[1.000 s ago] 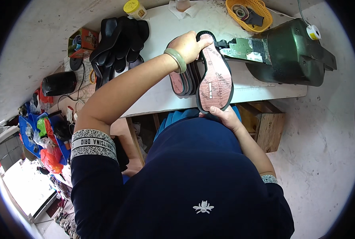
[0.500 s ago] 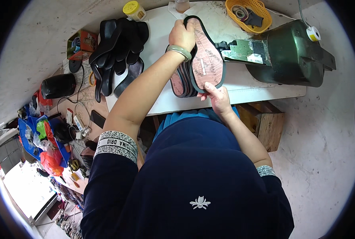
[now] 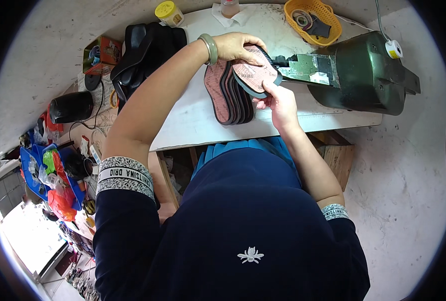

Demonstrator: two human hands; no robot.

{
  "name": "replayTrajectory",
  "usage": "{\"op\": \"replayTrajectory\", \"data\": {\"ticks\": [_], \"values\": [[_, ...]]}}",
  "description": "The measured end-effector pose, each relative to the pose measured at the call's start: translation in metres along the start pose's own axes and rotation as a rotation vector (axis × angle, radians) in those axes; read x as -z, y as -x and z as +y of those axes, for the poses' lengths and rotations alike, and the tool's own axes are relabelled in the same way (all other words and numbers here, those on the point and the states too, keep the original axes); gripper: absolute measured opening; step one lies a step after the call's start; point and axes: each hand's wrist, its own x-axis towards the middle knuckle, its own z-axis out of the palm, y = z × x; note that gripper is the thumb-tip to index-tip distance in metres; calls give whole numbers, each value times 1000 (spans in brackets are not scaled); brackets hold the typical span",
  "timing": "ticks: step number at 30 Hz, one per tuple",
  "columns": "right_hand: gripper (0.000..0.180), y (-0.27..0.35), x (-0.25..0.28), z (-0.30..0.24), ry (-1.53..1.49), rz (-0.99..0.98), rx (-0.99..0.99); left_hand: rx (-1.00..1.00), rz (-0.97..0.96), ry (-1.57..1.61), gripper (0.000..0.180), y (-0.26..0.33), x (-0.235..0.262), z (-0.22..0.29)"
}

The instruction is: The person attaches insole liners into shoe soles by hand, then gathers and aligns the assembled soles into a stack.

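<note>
Both hands grip one pink insole [image 3: 250,72] with a dark edging, beside the machine's narrow end. My left hand [image 3: 233,47], a pale green bangle on its wrist, wraps over the far left part, thumb on the pink face. My right hand [image 3: 281,103] pinches the near rim, thumb on top and fingers beneath. Part of the insole's far end is hidden by my left hand. Below and to the left, a fanned stack of similar insoles [image 3: 218,98] lies on the white table [image 3: 183,123]. The green sewing machine [image 3: 363,75] stands to the right, its narrow arm pointing at the insole.
Black shoe pieces [image 3: 145,50] are heaped at the table's left, partly behind my left arm. At the back stand a yellow-lidded jar [image 3: 169,13], a small bottle [image 3: 229,7] and a yellow basket [image 3: 310,22] holding tape rolls. A wooden box [image 3: 338,160] sits below the table's right edge.
The insole has swung from nearly upright to a tilt and bent or foreshortened. My left hand has turned, its elbow moving out left. My right hand has shifted slightly up and right.
</note>
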Motion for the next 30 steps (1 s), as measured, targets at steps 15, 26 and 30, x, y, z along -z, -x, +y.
{"op": "replayTrajectory", "data": {"ticks": [15, 26, 30], "values": [[27, -4, 8, -26, 177, 23, -3, 306, 245, 405, 39, 38, -41, 4], [27, -9, 6, -22, 195, -12, 17, 305, 592, 238, 48, 53, -73, 12], [26, -2, 11, -19, 223, -30, 41, 253, 617, 195, 51, 56, -87, 17]]}}
